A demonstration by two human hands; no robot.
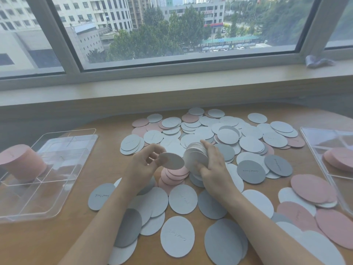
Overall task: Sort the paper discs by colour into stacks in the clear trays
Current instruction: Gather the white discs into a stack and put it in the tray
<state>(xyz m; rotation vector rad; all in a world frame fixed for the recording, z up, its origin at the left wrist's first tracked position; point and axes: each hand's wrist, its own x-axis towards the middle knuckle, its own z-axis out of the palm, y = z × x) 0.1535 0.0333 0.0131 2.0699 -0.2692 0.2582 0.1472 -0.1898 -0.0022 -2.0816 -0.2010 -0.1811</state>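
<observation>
Left hand (145, 159) pinches one white disc (172, 161); at its three o'clock, right hand (212, 163) grips a white stack (195, 155).

Head-worn view, down over table (47, 236)

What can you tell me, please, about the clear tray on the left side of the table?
The clear tray is a shallow rectangular box of see-through plastic with rounded corners and thin clear dividers that split it into compartments. It lies flat on the wooden table, left of the scattered discs and apart from both hands. One tall stack of pink discs stands in a compartment at its left side; the other compartments look empty. Nothing else touches it.
</observation>
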